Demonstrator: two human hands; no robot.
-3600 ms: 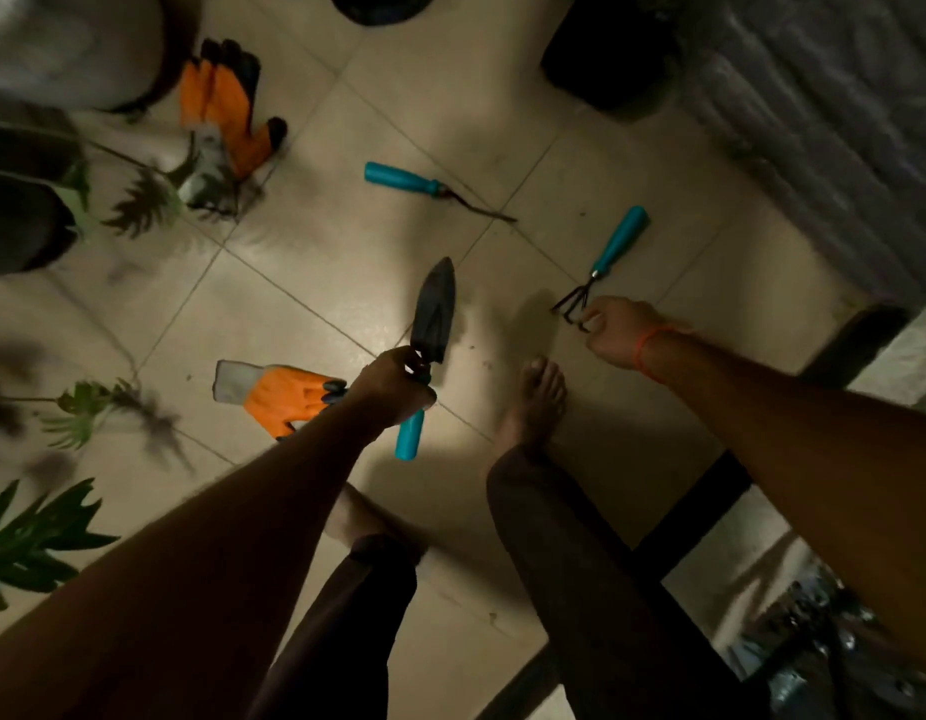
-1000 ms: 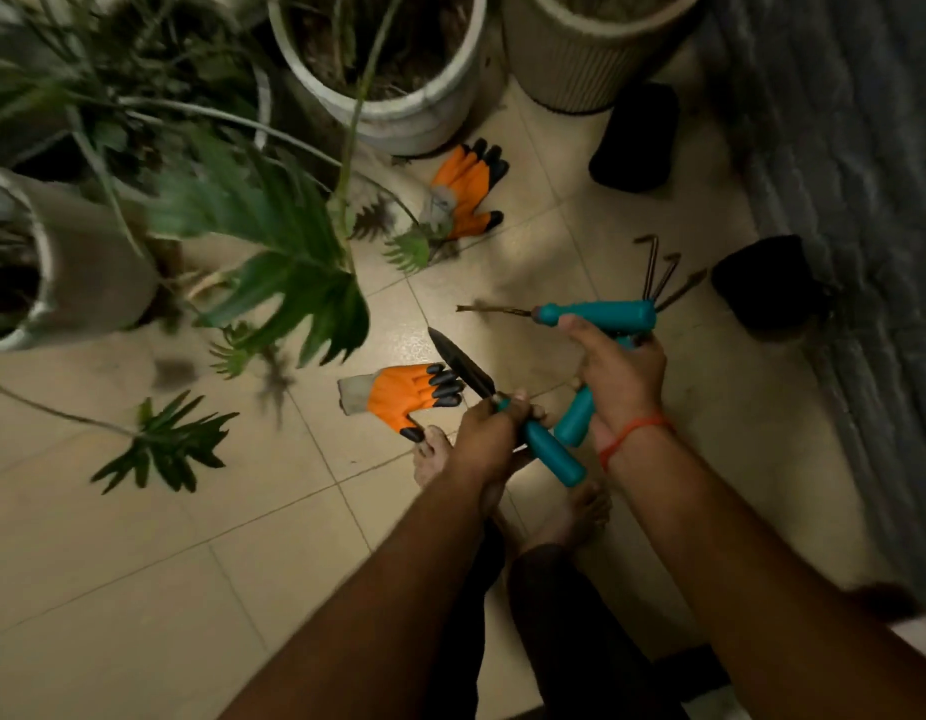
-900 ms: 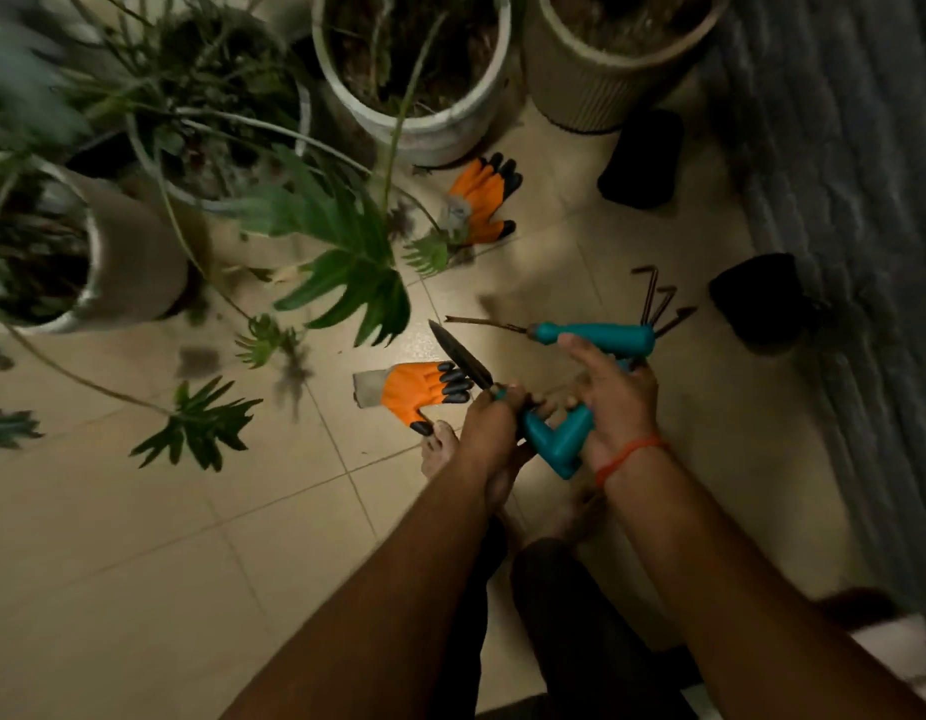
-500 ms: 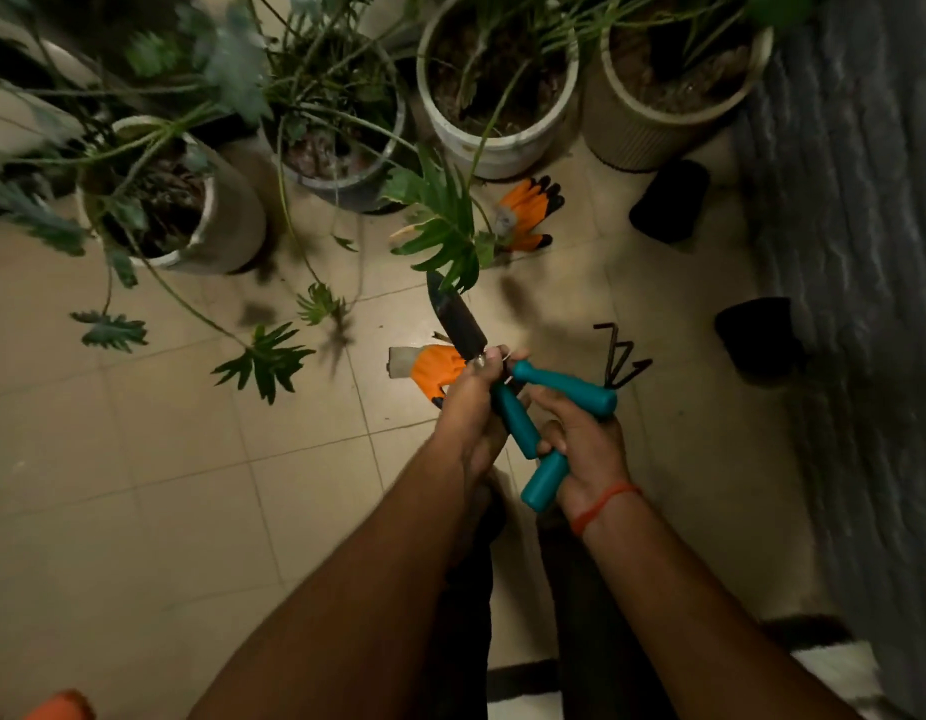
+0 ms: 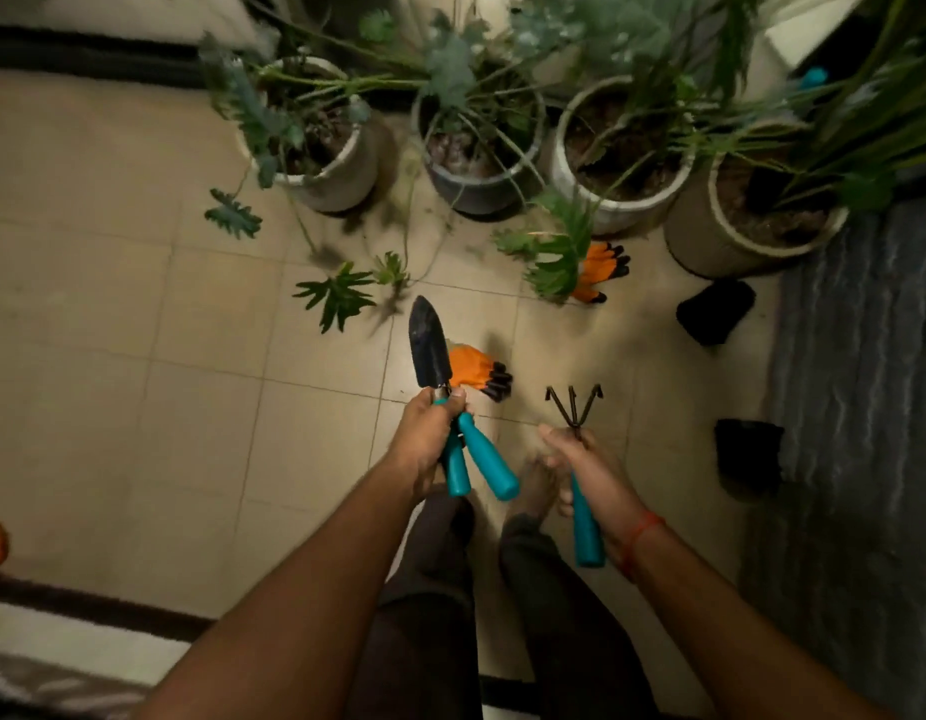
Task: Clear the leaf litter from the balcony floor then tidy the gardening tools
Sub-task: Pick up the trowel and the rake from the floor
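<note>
Above, the left hand (image 5: 427,433) grips a trowel (image 5: 428,345) plus a second teal handle (image 5: 488,462); the right hand (image 5: 588,467) grips a hand rake (image 5: 575,407) over the floor (image 5: 139,356).

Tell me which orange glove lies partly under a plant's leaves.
The far orange glove by the pots; the near glove lies behind the trowel.

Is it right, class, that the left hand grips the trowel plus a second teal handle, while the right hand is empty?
Not quite: the head view shows the right hand gripping the hand rake. The left hand does grip the trowel and a second teal handle.
</note>
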